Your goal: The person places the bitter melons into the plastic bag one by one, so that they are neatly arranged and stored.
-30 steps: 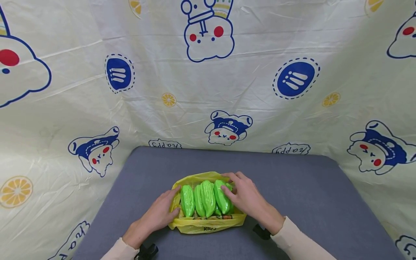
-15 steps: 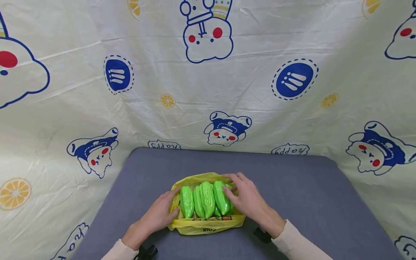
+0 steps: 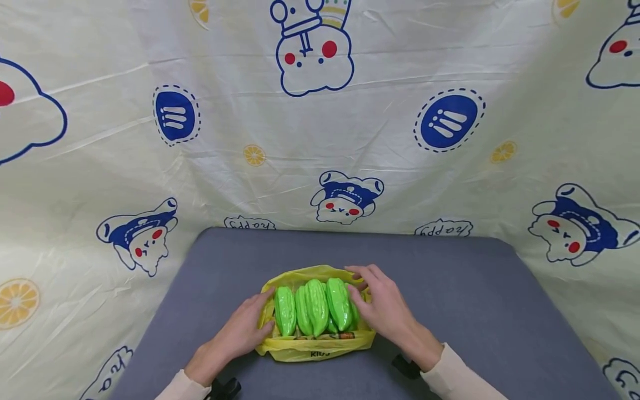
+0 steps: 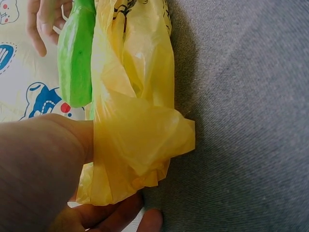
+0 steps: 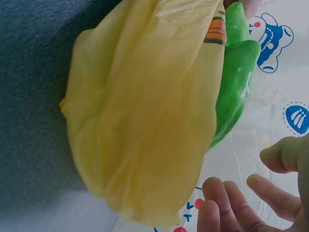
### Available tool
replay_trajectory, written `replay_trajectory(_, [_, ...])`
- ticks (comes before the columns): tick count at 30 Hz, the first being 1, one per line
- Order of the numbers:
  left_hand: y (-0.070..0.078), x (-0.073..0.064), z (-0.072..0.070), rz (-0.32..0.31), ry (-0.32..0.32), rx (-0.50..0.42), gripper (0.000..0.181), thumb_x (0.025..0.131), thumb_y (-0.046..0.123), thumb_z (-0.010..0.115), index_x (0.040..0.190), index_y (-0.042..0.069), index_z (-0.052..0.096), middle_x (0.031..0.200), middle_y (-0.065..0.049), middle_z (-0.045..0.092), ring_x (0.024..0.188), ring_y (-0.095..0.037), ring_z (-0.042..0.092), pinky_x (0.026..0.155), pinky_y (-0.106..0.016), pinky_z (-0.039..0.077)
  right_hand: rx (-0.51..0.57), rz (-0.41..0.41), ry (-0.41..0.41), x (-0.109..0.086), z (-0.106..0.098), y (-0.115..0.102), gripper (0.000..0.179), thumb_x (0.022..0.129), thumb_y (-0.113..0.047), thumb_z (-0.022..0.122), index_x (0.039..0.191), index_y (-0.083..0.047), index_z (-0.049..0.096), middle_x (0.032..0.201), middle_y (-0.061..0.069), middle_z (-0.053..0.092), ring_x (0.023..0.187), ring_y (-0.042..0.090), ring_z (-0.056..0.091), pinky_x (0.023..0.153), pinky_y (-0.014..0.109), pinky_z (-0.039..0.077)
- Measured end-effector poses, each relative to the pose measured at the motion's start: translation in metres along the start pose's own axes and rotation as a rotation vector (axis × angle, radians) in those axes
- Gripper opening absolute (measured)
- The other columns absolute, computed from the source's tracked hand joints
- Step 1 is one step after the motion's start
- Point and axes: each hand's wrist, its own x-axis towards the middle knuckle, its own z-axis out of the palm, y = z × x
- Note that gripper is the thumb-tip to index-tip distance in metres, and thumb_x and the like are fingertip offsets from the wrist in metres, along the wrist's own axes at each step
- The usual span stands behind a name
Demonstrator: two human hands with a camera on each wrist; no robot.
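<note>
A yellow plastic bag (image 3: 292, 350) with dark lettering lies on the table, its mouth spread wide. Inside, several glossy, bright green bitter melons (image 3: 316, 307) lie side by side. At the bag's left side, my left hand (image 3: 242, 328) holds the plastic wall; in the left wrist view the thumb goes behind the yellow plastic (image 4: 140, 130) and the other fingers lie below it. My right hand (image 3: 387, 305) hovers by the right rim, beside the rightmost bitter melon (image 3: 339, 304). The right wrist view shows its fingers (image 5: 222, 205) spread and holding nothing.
The grey table (image 3: 450, 289) extends around the bag on all sides. Behind and beside it hangs a pale sheet (image 3: 385, 100) printed with cartoon bears and orange slices. Dark wrist camera mounts (image 3: 225, 389) sit under both wrists.
My right hand has shifted slightly right, its thumb moving away from the rightmost bitter melon. The left hand keeps its place at the bag, and the head view has shifted a little.
</note>
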Motion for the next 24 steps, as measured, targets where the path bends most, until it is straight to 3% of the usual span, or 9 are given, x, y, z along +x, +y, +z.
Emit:
replay_trajectory(12, [0.001,-0.004,-0.001,-0.016,0.002,-0.017,0.077,0.108,0.014,0.078,0.178,0.005,0.047,0.174,-0.029,0.057,0.162,-0.055,0.053,0.13,-0.074,0.047,-0.031,-0.036,0.06,-0.007,-0.008,0.013,0.041,0.107,-0.008,0.084,0.147,-0.014,0.078,0.125,0.01,0.077,0.095,0.012,0.075,0.086,0.044,0.07])
replay_trajectory(24, [0.001,-0.003,0.001,-0.02,0.003,-0.016,0.078,0.108,0.013,0.078,0.178,0.005,0.046,0.174,-0.029,0.057,0.162,-0.054,0.053,0.131,-0.073,0.046,-0.064,-0.042,0.146,-0.02,-0.025,0.03,0.04,0.104,-0.002,0.084,0.142,-0.012,0.08,0.127,0.008,0.078,0.095,0.015,0.079,0.086,0.048,0.071])
